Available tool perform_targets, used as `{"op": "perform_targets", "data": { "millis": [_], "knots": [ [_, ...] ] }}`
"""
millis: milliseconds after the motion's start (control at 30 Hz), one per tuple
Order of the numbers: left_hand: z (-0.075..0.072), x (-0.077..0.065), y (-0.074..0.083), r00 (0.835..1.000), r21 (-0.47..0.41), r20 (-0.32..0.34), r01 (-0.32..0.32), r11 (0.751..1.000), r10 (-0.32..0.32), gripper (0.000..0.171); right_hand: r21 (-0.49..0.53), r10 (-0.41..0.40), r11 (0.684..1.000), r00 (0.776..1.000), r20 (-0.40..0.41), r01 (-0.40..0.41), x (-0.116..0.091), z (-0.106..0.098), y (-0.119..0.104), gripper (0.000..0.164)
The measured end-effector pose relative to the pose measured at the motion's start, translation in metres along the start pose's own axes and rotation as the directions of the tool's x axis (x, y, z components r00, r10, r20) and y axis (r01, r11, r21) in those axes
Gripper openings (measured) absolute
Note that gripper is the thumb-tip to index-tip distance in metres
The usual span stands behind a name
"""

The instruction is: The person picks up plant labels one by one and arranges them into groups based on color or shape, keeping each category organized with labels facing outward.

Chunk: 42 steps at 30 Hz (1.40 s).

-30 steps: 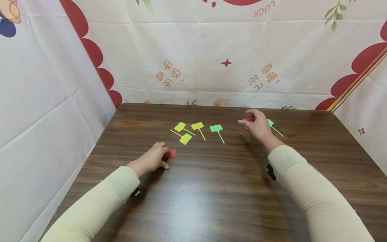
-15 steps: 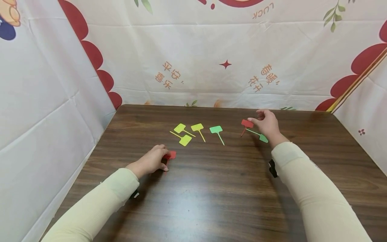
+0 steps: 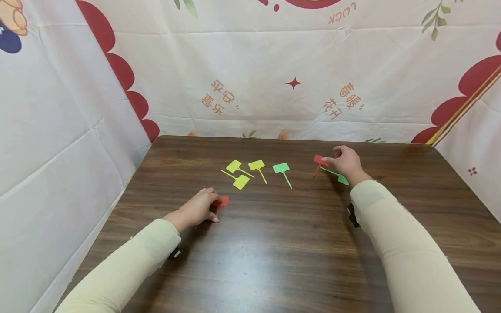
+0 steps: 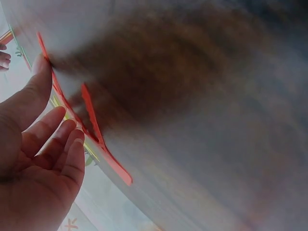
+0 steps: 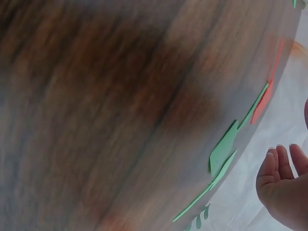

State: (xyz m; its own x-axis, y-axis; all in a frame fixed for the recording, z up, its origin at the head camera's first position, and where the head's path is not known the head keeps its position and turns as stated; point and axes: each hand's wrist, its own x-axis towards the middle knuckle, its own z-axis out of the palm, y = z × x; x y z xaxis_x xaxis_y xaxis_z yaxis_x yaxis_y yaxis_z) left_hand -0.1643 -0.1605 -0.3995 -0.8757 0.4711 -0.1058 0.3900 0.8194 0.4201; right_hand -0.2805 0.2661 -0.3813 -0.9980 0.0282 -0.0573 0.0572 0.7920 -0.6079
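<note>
My left hand (image 3: 198, 206) rests on the table around red plant labels (image 3: 224, 201). In the left wrist view, the thumb touches the thin end of a red label (image 4: 115, 166), and a second red strip branches off it. Fingers lie loosely bent beside them. At the back right, my right hand (image 3: 346, 162) hovers by a red plant label (image 3: 318, 160), thumb close to its corner. Just in front lies a green pointed label (image 3: 342, 179). The right wrist view shows another green label (image 5: 224, 168) by it, and loosely bent right fingers (image 5: 284, 166) holding nothing.
Several yellow labels (image 3: 256, 164) lie at the table's back centre, with a green label (image 3: 281, 168) to their right. The brown wooden table (image 3: 274, 252) ends at a white printed cloth (image 3: 254, 65) behind and on both sides.
My right hand has shifted right, uncovering the red label and the pointed green one, while covering the green label seen at the right earlier. The left hand stays in place.
</note>
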Motion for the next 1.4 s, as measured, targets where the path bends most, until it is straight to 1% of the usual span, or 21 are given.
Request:
{"op": "perform_targets", "data": {
  "millis": [133,300,467,667,900,1033,1100,1200,1300,1333,1400],
  "knots": [
    [0.0,0.0,0.001,1.0,-0.003,0.003,0.0,1.0,0.0,0.046,-0.032,0.008,0.999,0.999,0.034,-0.006,0.001,0.0,-0.002,0.062],
    [0.001,0.0,0.001,1.0,-0.008,-0.001,0.001,1.0,-0.001,0.046,-0.069,0.018,0.998,0.998,0.068,-0.013,0.003,0.001,-0.001,0.067],
    [0.002,0.0,0.0,1.0,0.005,-0.008,-0.006,1.0,0.006,0.046,-0.133,0.009,0.991,0.996,0.089,0.003,0.006,0.006,0.002,0.069],
    [0.003,0.001,0.0,1.0,0.004,0.0,0.003,1.0,-0.003,0.049,-0.178,0.011,0.984,0.997,0.079,0.003,0.01,0.012,0.002,0.069],
    [0.002,0.001,0.0,1.0,0.006,0.0,0.001,1.0,-0.001,0.05,-0.221,0.021,0.975,0.998,0.064,-0.007,0.01,0.016,0.001,0.072],
    [0.001,0.0,-0.001,1.0,0.003,-0.012,-0.02,1.0,0.02,0.048,-0.227,0.03,0.974,0.998,0.048,-0.018,0.011,0.02,0.001,0.073],
    [0.001,0.0,-0.002,0.998,0.011,-0.026,-0.049,0.999,0.049,0.046,-0.231,0.027,0.973,0.999,0.035,-0.018,0.012,0.022,0.001,0.072],
    [0.001,-0.002,-0.001,0.998,0.004,-0.032,-0.062,0.998,0.062,0.046,-0.243,0.024,0.97,0.999,0.026,-0.017,0.012,0.023,0.001,0.069],
    [0.002,-0.001,-0.001,0.999,0.0,-0.026,-0.046,0.999,0.046,0.046,-0.24,0.034,0.97,0.999,0.031,-0.025,0.014,0.024,0.001,0.066],
    [0.002,0.0,-0.002,0.999,-0.014,-0.017,-0.029,0.999,0.028,0.047,-0.247,0.034,0.969,0.999,0.036,-0.024,0.014,0.024,0.001,0.065],
    [0.003,0.001,-0.003,1.0,-0.015,-0.013,-0.018,1.0,0.018,0.048,-0.262,0.037,0.965,0.998,0.048,-0.023,0.015,0.023,0.002,0.063]
  ]
}}
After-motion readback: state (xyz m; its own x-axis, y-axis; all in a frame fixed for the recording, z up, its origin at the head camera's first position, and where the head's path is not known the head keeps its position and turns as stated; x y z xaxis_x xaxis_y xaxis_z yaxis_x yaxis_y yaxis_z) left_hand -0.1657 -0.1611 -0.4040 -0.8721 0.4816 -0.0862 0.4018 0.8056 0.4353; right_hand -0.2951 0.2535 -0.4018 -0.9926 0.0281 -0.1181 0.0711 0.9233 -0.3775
